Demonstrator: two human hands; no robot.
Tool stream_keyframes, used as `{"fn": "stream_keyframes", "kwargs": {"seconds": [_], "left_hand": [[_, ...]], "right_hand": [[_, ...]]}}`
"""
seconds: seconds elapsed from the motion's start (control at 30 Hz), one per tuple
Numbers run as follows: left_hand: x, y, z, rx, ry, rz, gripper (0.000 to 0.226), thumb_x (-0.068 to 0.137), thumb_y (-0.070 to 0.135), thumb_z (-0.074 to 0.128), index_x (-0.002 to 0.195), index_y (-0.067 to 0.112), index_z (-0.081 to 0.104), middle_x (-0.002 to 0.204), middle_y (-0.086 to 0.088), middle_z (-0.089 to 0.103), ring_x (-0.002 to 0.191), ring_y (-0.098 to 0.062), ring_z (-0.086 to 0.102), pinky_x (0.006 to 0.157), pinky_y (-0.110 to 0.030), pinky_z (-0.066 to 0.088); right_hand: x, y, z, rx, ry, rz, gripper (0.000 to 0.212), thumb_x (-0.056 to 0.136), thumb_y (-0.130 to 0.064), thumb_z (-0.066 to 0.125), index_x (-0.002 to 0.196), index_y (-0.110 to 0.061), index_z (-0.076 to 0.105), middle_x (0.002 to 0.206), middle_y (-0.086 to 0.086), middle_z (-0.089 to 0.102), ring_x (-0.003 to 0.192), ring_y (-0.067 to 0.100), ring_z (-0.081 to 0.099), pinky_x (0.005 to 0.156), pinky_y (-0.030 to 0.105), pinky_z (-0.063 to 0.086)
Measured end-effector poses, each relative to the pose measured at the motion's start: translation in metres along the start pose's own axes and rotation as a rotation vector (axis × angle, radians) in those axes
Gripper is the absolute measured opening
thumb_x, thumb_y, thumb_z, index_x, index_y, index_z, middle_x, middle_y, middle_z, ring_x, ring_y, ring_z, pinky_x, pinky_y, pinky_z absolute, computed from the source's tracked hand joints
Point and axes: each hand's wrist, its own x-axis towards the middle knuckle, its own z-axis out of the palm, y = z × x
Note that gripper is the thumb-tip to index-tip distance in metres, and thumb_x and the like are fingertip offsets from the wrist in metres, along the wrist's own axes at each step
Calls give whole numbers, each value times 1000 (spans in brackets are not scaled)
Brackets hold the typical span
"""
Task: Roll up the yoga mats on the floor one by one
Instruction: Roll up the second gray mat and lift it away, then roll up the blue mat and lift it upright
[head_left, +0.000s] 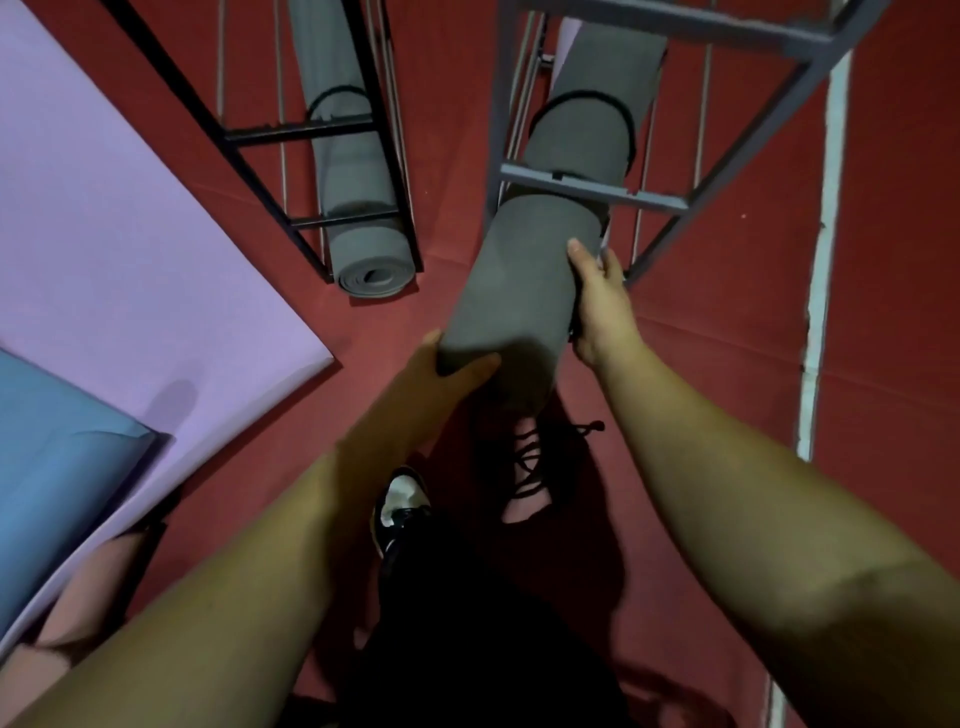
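A rolled grey yoga mat (524, 270) with a black strap around it lies partly inside a grey metal rack (587, 187). Its near end sticks out toward me. My left hand (447, 371) grips that near end from below and the left, thumb over the top. My right hand (602, 306) holds the roll's right side, fingers along it. A second rolled grey mat (358, 228) lies in a dark rack (270, 135) to the left. A lilac mat (119, 244) and a blue mat (57, 457) lie flat on the floor at left.
The floor (737, 270) is red with a white line (821, 291) on the right. My shoes (400, 509) and dark trousers are below the mat's end. Pink fabric (78, 597) shows at the lower left edge.
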Motion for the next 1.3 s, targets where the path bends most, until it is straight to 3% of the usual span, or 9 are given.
{"fn": "stream_keyframes", "kwargs": {"seconds": [0.07,0.2,0.4,0.5,0.67,0.8,0.93,1.1,1.3], "left_hand": [[4,0,12,-14,24,-31,46,92,31,68,131,23,45,99,8,62,76,0,59,55,-8,45],[13,1,24,-157,11,-119,54,86,39,71,128,16,48,105,-13,67,55,2,60,46,-10,44],[16,7,38,-411,60,-180,79,58,43,90,121,14,54,108,-12,72,94,-27,73,87,-44,58],[19,13,44,-447,87,-167,82,59,40,89,127,13,51,110,-15,71,96,-30,72,90,-50,57],[40,45,56,-484,34,-55,27,92,8,67,118,8,58,107,-17,72,94,-29,72,81,-36,60],[79,60,69,-482,76,-76,52,88,15,73,132,3,48,120,-18,67,107,-32,68,97,-47,53],[104,68,76,-439,81,-64,86,58,48,85,128,10,53,111,-10,72,93,-26,73,88,-47,58],[130,71,76,-475,80,-15,80,57,49,83,121,8,60,103,-12,74,90,-28,74,87,-48,58],[150,56,72,-514,74,-63,97,58,52,86,135,8,48,114,-13,71,95,-29,73,88,-50,57]], "right_hand": [[-10,-12,-3,-16,0,-13,84,91,-30,69,156,-22,17,137,0,55,114,16,62,86,35,54],[-53,11,-14,30,-78,143,54,91,-34,67,137,-24,41,116,2,69,98,19,71,73,37,58],[-86,40,-12,-61,-101,126,71,76,-38,76,137,-32,40,122,2,65,98,18,67,59,27,55],[-80,39,-8,46,-79,19,75,72,-22,78,137,-21,43,121,10,66,103,28,69,80,38,60],[-51,15,-14,-5,-26,-46,56,88,-20,72,138,-23,47,117,5,70,102,23,70,84,41,59],[-21,-7,-19,-65,-11,-78,50,88,-28,72,133,-25,52,117,1,70,104,19,69,97,48,53],[2,-20,-20,-110,-2,-85,56,82,-35,76,132,-24,53,115,0,72,104,19,70,97,47,53],[22,-34,-15,-113,72,-99,38,88,-30,73,119,-17,55,112,7,71,95,19,72,79,35,58],[27,-31,-13,-344,133,-120,94,68,-62,75,143,-15,41,135,7,57,120,23,59,103,45,49]]}}
